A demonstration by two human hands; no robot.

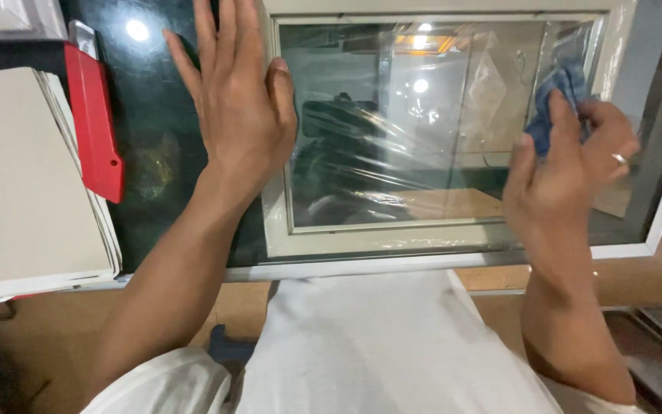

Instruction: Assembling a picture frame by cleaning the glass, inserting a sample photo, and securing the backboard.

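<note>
Head cam view, looking down at a dark glass table (155,153) w/ a white rim. At far left, a stack of pale boards (24,176) lies on the table, its long edge running away from the viewer. Just beside it is a red cutter (93,123), long axis near vertical in frame, tip end toward the top.

Next, the left hand (239,100): flat, palm down, fingers straight & spread a bit, pointing away from the person. It grips nothing and presses on the glass at the left edge of a frame (277,222).

The frame (cream, rectangular) lies flat on the table in the centre-right, long axis running left to right, nearly square to the table edge. Its inner panel is covered w/ shiny, wrinkled clear film (408,130) that reflects ceiling lights.

At right, the right hand (568,161) is curled, fingers clenched on a blue cloth (553,107) bunched vs. the film near the frame's upper right corner. A ring shows on one finger.

Bottom centre: the person's white shirt (377,345), forearms reaching up from it.
</note>
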